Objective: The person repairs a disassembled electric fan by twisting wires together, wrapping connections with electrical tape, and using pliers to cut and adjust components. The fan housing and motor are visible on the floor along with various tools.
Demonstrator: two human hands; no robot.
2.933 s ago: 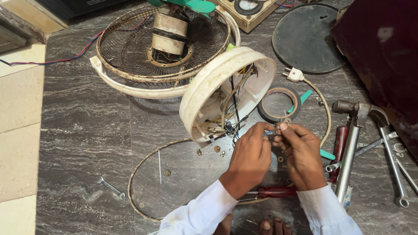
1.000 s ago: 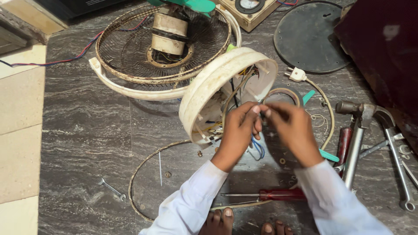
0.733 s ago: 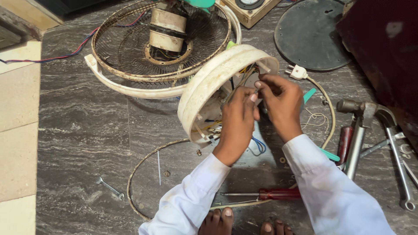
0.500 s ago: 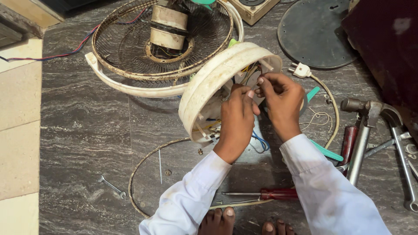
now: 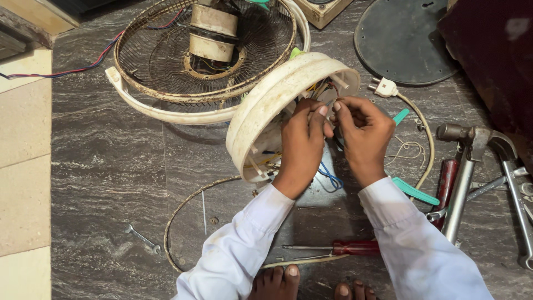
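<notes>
A cream round fan housing (image 5: 261, 111) lies tilted on the dark stone floor, its open side showing coloured wires (image 5: 328, 176). My left hand (image 5: 302, 145) and my right hand (image 5: 362, 133) meet at the housing's open mouth, fingertips pinched together on something small among the wires; what they pinch is hidden by the fingers. Blue wires hang out below my left hand. Both arms wear white sleeves.
A wire fan guard with its motor (image 5: 214, 32) lies behind the housing. A red-handled screwdriver (image 5: 338, 248), a small spanner (image 5: 142, 239), a wire ring (image 5: 183, 211), a white plug (image 5: 384, 87), a dark round base plate (image 5: 402, 39) and hammers and spanners (image 5: 466, 166) lie around. My bare toes (image 5: 277, 280) are at the bottom.
Both hands have moved up from the floor beside a tape roll to the housing's open mouth, and stay pinched among the wires there.
</notes>
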